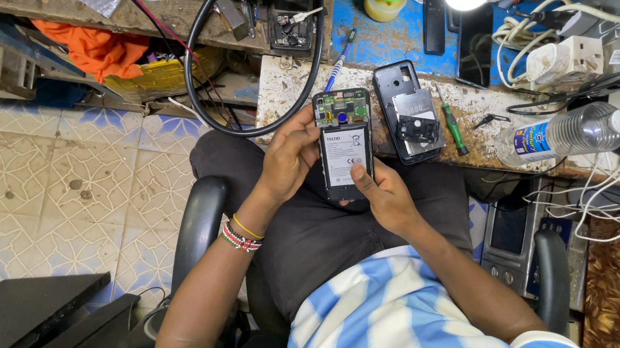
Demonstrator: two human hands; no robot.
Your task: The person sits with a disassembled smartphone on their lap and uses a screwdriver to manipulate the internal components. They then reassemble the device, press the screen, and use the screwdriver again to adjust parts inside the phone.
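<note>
While left hand (pixel 289 157) grips opened phone (pixel 345 143) at side, right hand (pixel 385 197) grasps bottom edge.

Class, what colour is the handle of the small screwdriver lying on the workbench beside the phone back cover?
Green: the screwdriver, seen in the head view.

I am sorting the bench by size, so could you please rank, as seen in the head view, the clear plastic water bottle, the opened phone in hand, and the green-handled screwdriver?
1. Clear plastic water bottle, largest.
2. Opened phone, though it is held nearer the camera, so this is unsure.
3. Green-handled screwdriver, smallest.
</note>
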